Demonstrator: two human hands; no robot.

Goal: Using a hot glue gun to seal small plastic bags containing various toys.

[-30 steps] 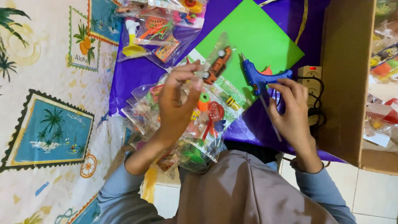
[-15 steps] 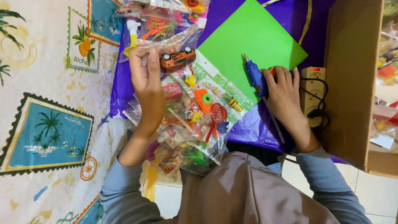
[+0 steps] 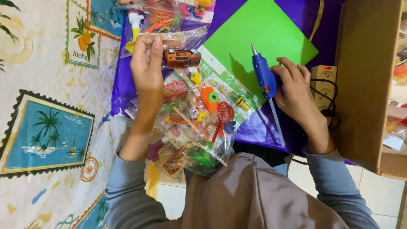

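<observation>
My left hand (image 3: 146, 68) is raised over a heap of clear toy packets (image 3: 193, 123) and pinches the edge of one clear packet holding an orange toy car (image 3: 182, 57). My right hand (image 3: 296, 91) grips the handle of a blue glue gun (image 3: 263, 76), whose silver tip points away from me over a green paper sheet (image 3: 258, 38). A thin glue stick (image 3: 276, 123) sticks out behind the gun. Everything lies on a purple cloth (image 3: 127, 80).
A brown cardboard box (image 3: 366, 85) stands along the right side. A beige power strip (image 3: 324, 85) with a black cord sits between it and my right hand. More toy packets (image 3: 165, 17) lie at the top. A patterned mat with palm prints (image 3: 46, 131) covers the left.
My left hand lifted the packet with the orange car up and to the left, away from the heap. My right hand with the glue gun shifted slightly right, its tip now pointing away from me.
</observation>
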